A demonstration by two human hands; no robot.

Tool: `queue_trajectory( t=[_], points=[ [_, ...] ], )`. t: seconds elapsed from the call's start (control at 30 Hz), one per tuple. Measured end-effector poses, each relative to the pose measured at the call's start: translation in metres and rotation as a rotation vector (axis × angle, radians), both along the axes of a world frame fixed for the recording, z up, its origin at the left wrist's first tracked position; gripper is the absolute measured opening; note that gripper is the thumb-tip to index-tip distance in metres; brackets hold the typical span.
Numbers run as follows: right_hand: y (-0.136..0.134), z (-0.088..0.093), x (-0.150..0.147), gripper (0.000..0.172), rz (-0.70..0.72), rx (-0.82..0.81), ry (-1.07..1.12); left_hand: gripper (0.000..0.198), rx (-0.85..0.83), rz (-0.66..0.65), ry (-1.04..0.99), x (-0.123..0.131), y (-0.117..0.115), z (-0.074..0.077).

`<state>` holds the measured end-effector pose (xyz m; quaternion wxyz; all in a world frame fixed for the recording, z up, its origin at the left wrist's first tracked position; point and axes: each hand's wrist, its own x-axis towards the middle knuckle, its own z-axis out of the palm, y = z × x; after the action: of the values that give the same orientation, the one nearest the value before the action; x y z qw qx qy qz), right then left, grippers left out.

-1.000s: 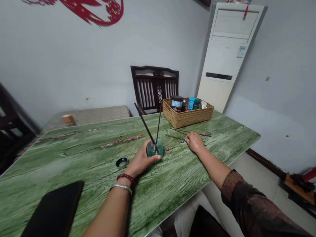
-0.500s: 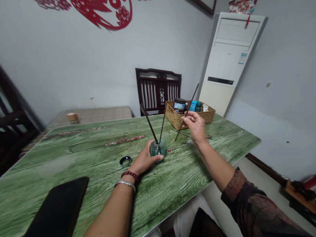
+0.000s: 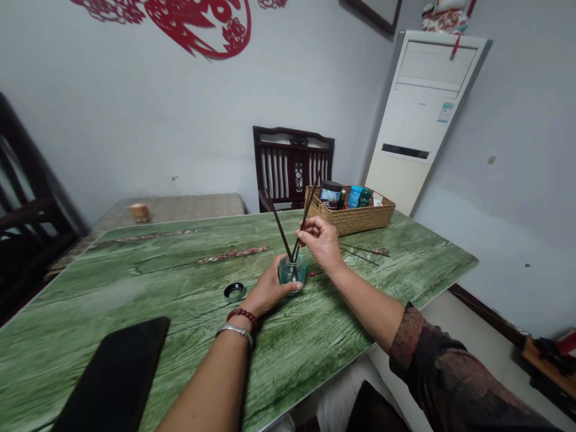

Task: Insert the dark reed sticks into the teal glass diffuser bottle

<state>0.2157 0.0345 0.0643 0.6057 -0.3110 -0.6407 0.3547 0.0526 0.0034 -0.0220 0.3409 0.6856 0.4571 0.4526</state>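
My left hand (image 3: pixel 273 284) is wrapped round a small glass bottle (image 3: pixel 286 273) of blue-green liquid that stands on the green table. Dark thin sticks (image 3: pixel 279 228) rise from the bottle's neck and lean apart. Thumb and fingers of my right hand (image 3: pixel 320 239) pinch a dark stick (image 3: pixel 312 201) just above the bottle, its lower end at the neck; whether it is inside is hard to tell. A round black cap (image 3: pixel 234 292) lies left of the bottle. More thin sticks (image 3: pixel 362 252) lie on the table to the right of my right hand.
A wicker basket (image 3: pixel 366 221) with jars and bottles stands at the table's back right. At the front left lies a black flat object (image 3: pixel 114 372). A dark wooden chair (image 3: pixel 294 162) is behind the green table (image 3: pixel 180 270). A small orange box (image 3: pixel 139 212) sits at the back left.
My right hand has moved left with its stick, from in front of the basket to the bottle's neck. My left hand still holds the bottle. The view has shifted slightly.
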Motion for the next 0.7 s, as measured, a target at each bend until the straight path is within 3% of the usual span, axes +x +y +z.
queue_trajectory(
  t=[0.2, 0.37, 0.47, 0.53, 0.7],
  points=[
    [-0.004, -0.005, 0.016, 0.025, -0.156, 0.087, -0.236, 0.081, -0.014, -0.001, -0.006, 0.0, -0.001, 0.001],
    [0.015, -0.009, 0.086, 0.024, -0.435, 0.155, -0.36, 0.08, -0.042, 0.006, -0.017, 0.001, -0.003, 0.002],
    [0.029, -0.031, 0.132, 0.031, -0.678, 0.089, -0.559, 0.08, -0.045, 0.002, -0.02, 0.001, -0.003, 0.003],
    [0.035, -0.051, 0.152, 0.037, -0.769, -0.018, -0.755, 0.081, -0.044, -0.007, -0.016, 0.001, -0.003, 0.003],
    [0.038, -0.086, 0.158, 0.037, -0.724, -0.136, -1.15, 0.082, -0.026, 0.022, 0.034, -0.002, 0.0, 0.001]
  ],
)
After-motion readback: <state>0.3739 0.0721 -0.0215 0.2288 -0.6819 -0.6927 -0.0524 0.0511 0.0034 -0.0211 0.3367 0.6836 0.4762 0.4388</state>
